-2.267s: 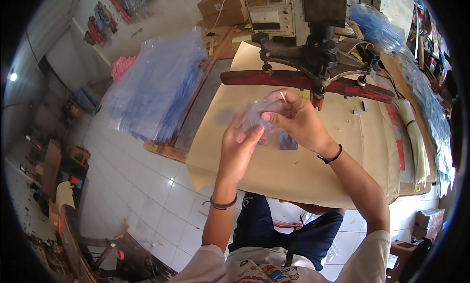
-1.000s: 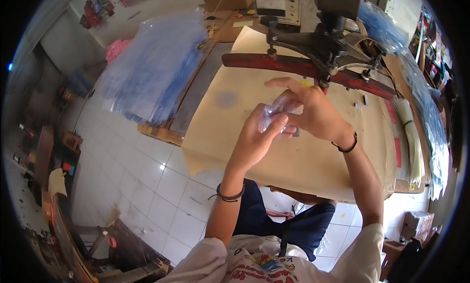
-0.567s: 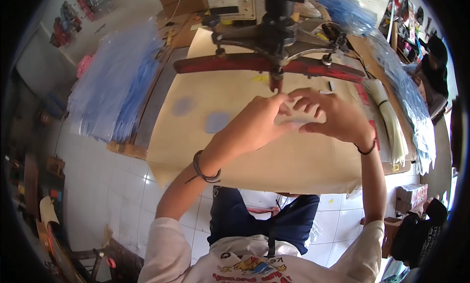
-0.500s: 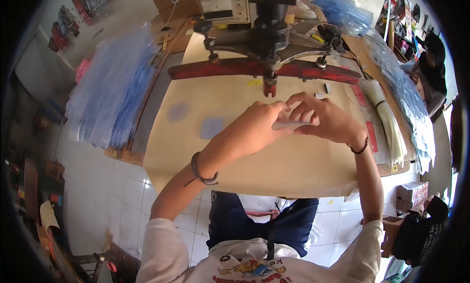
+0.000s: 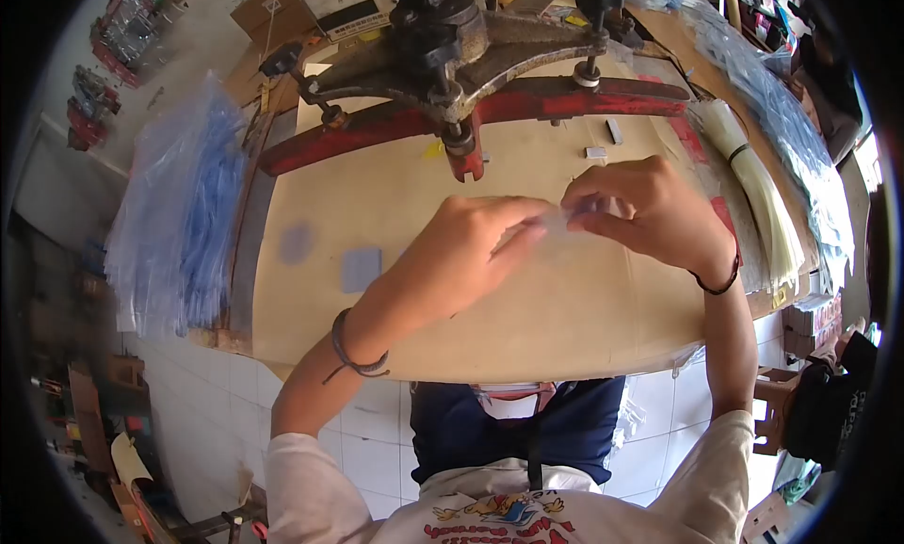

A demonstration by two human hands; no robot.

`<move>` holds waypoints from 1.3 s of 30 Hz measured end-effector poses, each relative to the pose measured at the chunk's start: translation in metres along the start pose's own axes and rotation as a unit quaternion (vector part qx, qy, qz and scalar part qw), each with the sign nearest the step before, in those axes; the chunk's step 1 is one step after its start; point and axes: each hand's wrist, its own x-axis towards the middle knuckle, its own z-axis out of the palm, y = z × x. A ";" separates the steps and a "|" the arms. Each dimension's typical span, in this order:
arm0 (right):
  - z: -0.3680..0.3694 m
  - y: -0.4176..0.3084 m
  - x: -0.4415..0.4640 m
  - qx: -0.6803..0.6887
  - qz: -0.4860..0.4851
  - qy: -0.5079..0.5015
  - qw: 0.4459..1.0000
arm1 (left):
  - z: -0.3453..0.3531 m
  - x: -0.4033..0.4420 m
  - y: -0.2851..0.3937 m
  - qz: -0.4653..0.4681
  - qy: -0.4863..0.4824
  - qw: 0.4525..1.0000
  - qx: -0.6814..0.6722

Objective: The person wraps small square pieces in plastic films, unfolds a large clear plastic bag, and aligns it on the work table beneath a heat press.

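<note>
Tan paper (image 5: 499, 327) over most of the tabletop (image 5: 243, 285), right to the front edge. Toward the back edge, a long red bar (image 5: 377, 126) under a dark metal frame (image 5: 508, 56). By the left edge, blue plastic sheets (image 5: 174, 214); by the right edge, pale strips (image 5: 749, 181) in a bunch. Nearer the left edge, a blue square (image 5: 361, 270). Over the middle, pinches thin, see-through plastic (image 5: 586, 206) with the right hand (image 5: 654, 210). Curls the left hand (image 5: 471, 243) just beside, thumb near fingers; too blurry, cannot tell if gripping too.
</note>
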 end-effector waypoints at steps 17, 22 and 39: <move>-0.007 -0.015 0.001 0.088 0.143 0.045 0.985 | -0.005 0.002 -0.002 0.009 0.112 0.988 -0.105; 0.013 0.011 0.003 0.058 0.084 -0.030 0.994 | 0.002 0.000 -0.020 -0.021 0.050 0.997 -0.061; 0.011 0.000 0.003 -0.011 0.011 0.071 0.997 | -0.002 0.001 -0.013 0.018 0.110 0.990 -0.089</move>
